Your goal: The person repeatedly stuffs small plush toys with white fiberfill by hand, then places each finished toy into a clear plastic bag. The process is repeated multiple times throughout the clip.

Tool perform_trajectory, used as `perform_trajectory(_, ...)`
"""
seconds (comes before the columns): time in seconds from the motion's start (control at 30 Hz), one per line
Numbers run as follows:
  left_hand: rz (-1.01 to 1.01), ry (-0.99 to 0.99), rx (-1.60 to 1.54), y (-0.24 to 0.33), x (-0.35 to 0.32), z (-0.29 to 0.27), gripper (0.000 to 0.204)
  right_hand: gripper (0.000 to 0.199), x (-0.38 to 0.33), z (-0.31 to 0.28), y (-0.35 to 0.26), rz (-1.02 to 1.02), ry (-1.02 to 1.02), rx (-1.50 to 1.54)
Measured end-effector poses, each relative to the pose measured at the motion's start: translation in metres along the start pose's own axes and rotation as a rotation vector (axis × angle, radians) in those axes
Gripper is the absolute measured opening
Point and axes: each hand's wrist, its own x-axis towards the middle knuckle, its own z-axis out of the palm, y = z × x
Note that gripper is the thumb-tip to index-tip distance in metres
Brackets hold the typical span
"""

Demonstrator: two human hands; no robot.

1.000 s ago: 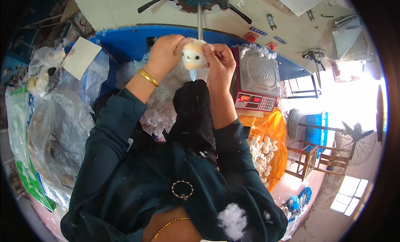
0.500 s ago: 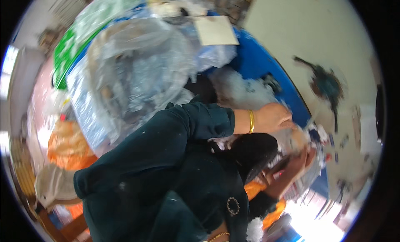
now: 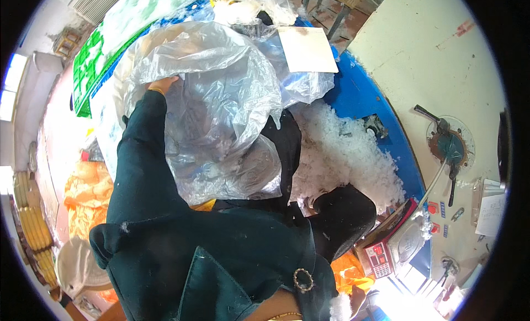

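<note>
My left arm reaches forward, and my left hand [image 3: 163,84] is closed at the rim of a large clear plastic bag [image 3: 221,100], its fingers partly hidden by the film. The bag lies wide-mouthed and crumpled in front of me. Low in the picture, beside a tuft of white fluff [image 3: 340,307], a patch of skin looks like my right hand [image 3: 358,298]; its fingers cannot be made out. White fluffy filling [image 3: 348,155] is heaped to the right of the bag, against the wall of a blue tub [image 3: 361,89].
A white card [image 3: 308,49] rests on bagged stuff at the back. On the right, a pale tabletop [image 3: 430,45] carries a round dish with tools [image 3: 450,147]. A digital scale [image 3: 381,260] stands at lower right. An orange bag [image 3: 88,196] and green crate [image 3: 88,72] are leftward.
My left hand has swung from the right side over to the plastic bag's rim. My right hand has left the scale area, along with the clear-wrapped thing the hands were at.
</note>
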Motion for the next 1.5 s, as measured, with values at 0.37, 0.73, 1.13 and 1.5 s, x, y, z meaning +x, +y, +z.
perform_trajectory(0.37, 0.055, 0.086, 0.168, 0.096, 0.002, 0.024, 0.033, 0.027, 0.017, -0.001, -0.117, -0.332, -0.022, -0.026)
perform_trajectory(0.73, 0.320, 0.026, -0.263, 0.127, -0.118, -0.005, 0.016, 0.023, 0.018, 0.023, -0.218, -0.714, -0.022, -0.150)
perform_trajectory(1.13, 0.059, -0.842, -1.829, 0.240, -0.178, -0.075, 0.021, 0.029, -0.101, 0.102, -0.350, -0.964, -0.346, 0.203)
perform_trajectory(1.5, -0.072, -1.645, -1.664, 0.413, -0.268, -0.010, 0.031, 0.028, -0.131, 0.117, -0.394, -1.057, -0.393, 0.706)
